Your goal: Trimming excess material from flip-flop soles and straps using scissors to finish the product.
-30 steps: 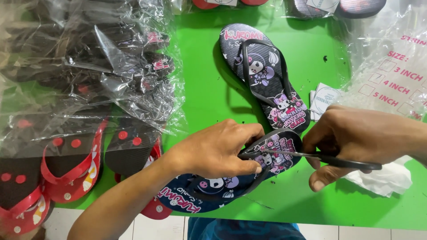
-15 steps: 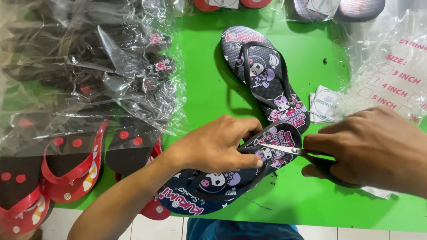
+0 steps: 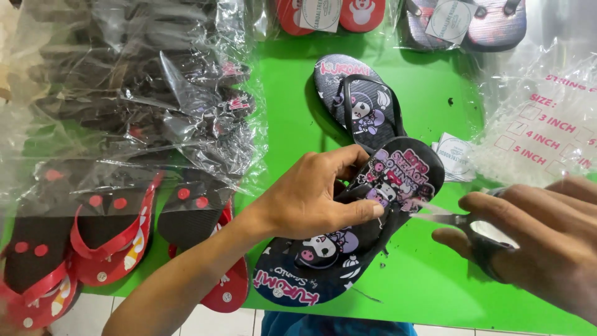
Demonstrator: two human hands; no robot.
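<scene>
The black cartoon-print flip-flop [image 3: 348, 249] lies on the green tabletop [image 3: 429, 280], directly under the left hand [image 3: 311, 196], which closes on its strap and round card tag [image 3: 404, 174]. The right hand [image 3: 535, 239] grips scissors [image 3: 454, 221]; their blades point at the tag. The matching flip-flop [image 3: 360, 99] lies just beyond the left hand. Bagged red-and-black sandals [image 3: 112, 218] lie outboard of it.
</scene>
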